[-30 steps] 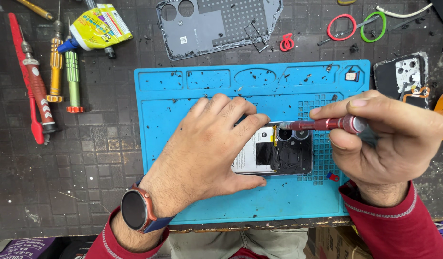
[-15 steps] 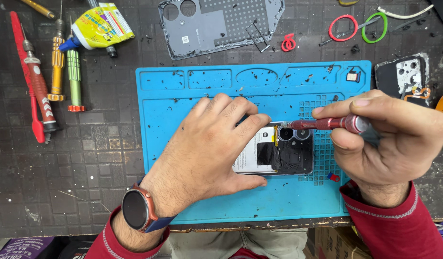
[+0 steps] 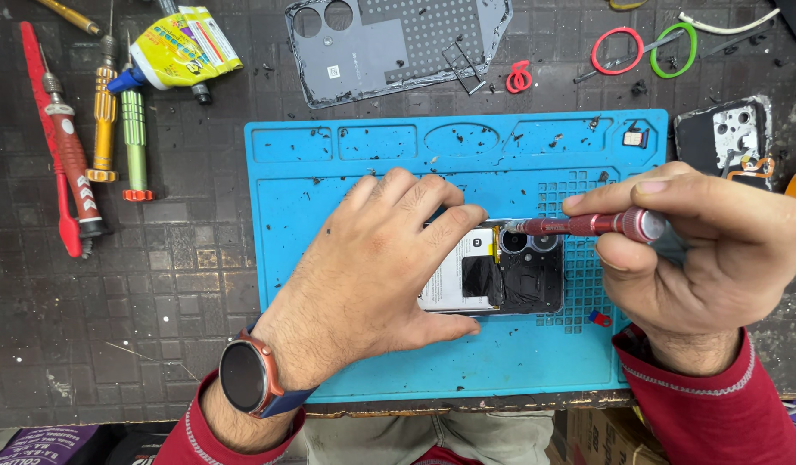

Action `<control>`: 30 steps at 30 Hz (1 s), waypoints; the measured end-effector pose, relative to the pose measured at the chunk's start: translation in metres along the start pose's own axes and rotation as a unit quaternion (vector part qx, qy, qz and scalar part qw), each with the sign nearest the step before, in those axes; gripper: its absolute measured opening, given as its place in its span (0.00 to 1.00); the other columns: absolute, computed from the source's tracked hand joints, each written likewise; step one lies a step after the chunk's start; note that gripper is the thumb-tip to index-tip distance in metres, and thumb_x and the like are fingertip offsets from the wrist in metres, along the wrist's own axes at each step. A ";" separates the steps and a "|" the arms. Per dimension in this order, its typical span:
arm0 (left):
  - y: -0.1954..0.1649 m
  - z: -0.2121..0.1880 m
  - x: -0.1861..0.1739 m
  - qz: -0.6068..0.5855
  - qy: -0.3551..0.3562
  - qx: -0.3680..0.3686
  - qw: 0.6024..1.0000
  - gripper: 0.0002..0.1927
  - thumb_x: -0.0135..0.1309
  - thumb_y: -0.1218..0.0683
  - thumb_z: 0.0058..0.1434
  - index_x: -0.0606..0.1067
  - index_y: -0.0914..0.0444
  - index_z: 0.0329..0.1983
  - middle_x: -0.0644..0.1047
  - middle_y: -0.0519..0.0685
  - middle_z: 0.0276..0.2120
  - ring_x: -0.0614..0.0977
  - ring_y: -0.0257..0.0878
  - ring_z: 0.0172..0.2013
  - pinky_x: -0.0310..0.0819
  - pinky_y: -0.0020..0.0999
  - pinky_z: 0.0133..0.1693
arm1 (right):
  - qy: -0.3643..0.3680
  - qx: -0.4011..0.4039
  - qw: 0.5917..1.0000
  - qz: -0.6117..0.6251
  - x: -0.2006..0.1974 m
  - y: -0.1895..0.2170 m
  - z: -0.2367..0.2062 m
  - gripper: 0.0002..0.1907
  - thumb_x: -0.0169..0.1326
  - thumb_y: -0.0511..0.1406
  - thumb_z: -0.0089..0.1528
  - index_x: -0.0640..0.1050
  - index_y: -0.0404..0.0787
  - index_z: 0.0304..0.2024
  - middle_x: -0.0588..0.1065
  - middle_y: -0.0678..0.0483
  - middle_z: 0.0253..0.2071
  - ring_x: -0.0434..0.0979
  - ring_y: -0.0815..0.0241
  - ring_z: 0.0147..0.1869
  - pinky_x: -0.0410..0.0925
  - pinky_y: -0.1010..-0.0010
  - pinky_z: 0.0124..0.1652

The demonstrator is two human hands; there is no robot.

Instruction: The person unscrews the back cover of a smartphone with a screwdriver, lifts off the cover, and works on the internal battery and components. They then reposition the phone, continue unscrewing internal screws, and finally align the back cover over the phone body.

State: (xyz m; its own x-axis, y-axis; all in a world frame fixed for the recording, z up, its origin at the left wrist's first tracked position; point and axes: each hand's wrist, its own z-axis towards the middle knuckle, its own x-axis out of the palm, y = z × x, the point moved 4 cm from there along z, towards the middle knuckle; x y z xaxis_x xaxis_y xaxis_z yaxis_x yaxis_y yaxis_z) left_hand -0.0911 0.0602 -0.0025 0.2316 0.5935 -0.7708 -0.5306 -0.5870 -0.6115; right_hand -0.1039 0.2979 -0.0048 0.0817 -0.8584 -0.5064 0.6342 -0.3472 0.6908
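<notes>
My left hand lies flat and spread over the opened phone, fingers fanned across its pale battery side and the thumb tucked along its lower edge, pressing it onto the blue mat in the middle of the bench. My right hand pinches a red screwdriver between thumb and fingers, held nearly level, its tip at the phone's upper edge beside the two round camera openings. A round watch sits on my left wrist. Off the mat at the left lie more screwdrivers and a yellow glue tube; the grey back cover lies above the mat.
</notes>
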 end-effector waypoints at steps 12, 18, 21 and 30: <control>0.000 0.000 0.000 0.001 0.000 -0.002 1.000 0.42 0.72 0.38 0.39 0.74 0.62 0.54 0.72 0.50 0.46 0.73 0.49 0.48 0.66 0.44 0.47 | -0.003 -0.006 1.000 0.010 0.000 -0.002 0.000 0.24 0.56 0.40 0.73 0.59 0.32 0.59 0.72 0.45 0.41 0.85 0.51 0.41 0.79 0.72 0.38; 0.000 0.001 0.000 0.000 0.002 -0.003 1.000 0.42 0.72 0.38 0.39 0.74 0.62 0.54 0.72 0.50 0.47 0.73 0.49 0.48 0.66 0.44 0.47 | -0.004 0.001 1.000 0.004 -0.001 -0.003 -0.001 0.24 0.57 0.39 0.74 0.59 0.32 0.57 0.72 0.44 0.41 0.85 0.51 0.42 0.77 0.70 0.40; 0.000 0.000 0.000 0.000 0.001 -0.002 1.000 0.42 0.72 0.38 0.39 0.74 0.62 0.54 0.72 0.50 0.47 0.73 0.49 0.48 0.66 0.44 0.47 | -0.002 0.005 1.000 0.007 0.000 -0.003 -0.001 0.24 0.57 0.39 0.73 0.59 0.31 0.56 0.73 0.45 0.41 0.85 0.52 0.41 0.79 0.70 0.39; 0.000 0.000 0.001 0.004 0.000 -0.002 1.000 0.42 0.72 0.38 0.39 0.74 0.62 0.54 0.72 0.50 0.47 0.73 0.49 0.47 0.65 0.44 0.46 | -0.019 0.008 1.000 -0.020 -0.001 -0.003 -0.007 0.24 0.60 0.36 0.72 0.60 0.30 0.56 0.71 0.46 0.44 0.84 0.52 0.43 0.78 0.68 0.44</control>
State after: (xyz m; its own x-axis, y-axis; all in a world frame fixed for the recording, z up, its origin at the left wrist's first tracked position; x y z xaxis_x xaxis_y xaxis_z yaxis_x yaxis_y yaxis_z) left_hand -0.0913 0.0608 -0.0031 0.2272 0.5880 -0.7763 -0.5293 -0.5945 -0.6053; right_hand -0.1007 0.3025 -0.0095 0.0273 -0.8574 -0.5139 0.6242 -0.3870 0.6787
